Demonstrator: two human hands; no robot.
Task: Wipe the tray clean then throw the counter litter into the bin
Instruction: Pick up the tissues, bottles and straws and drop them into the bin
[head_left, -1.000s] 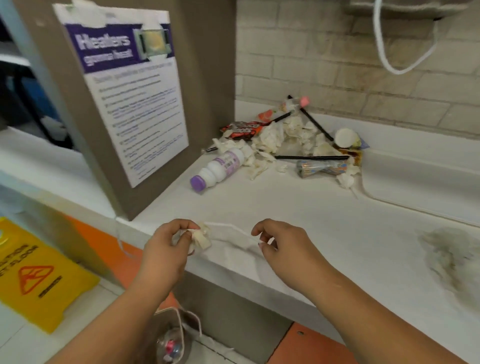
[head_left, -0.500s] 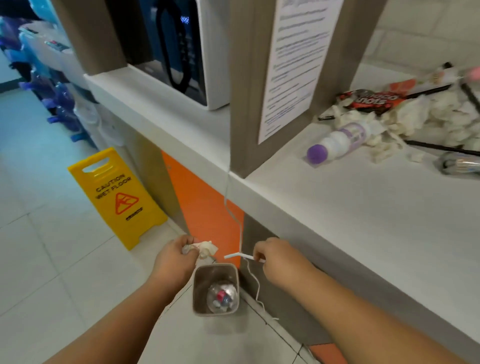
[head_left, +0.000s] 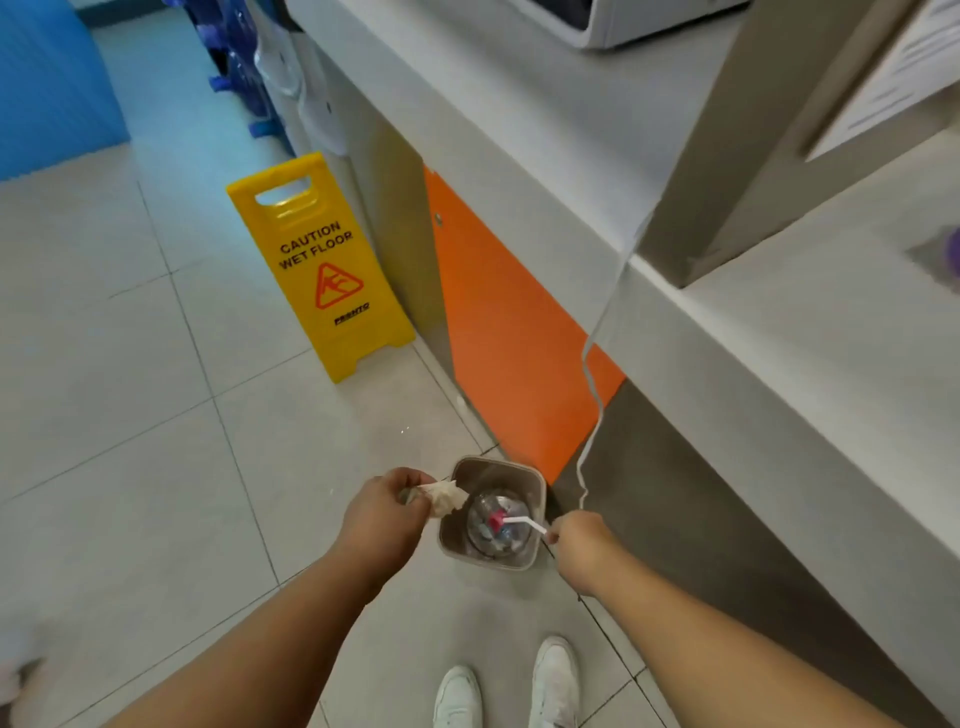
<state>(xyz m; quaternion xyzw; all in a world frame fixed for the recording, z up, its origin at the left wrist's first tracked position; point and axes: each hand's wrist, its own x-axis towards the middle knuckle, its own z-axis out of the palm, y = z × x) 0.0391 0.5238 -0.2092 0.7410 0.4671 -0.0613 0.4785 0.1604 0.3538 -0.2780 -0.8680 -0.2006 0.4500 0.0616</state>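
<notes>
A small tan bin stands on the floor against the counter base, with a clear plastic bottle and other litter inside. My left hand grips a crumpled white tissue at the bin's left rim. My right hand pinches a bent white straw whose free end reaches over the bin's opening. The tray and the litter pile are out of view.
A yellow wet-floor sign stands on the tiles to the left. The white counter runs along the right, with an orange panel below it and a thin white cord hanging down near the bin. My white shoes are at the bottom.
The view has swung from the counter down to the floor. Both hands dropped from the counter edge to the bin, carrying the tissue and the straw over its rim.
</notes>
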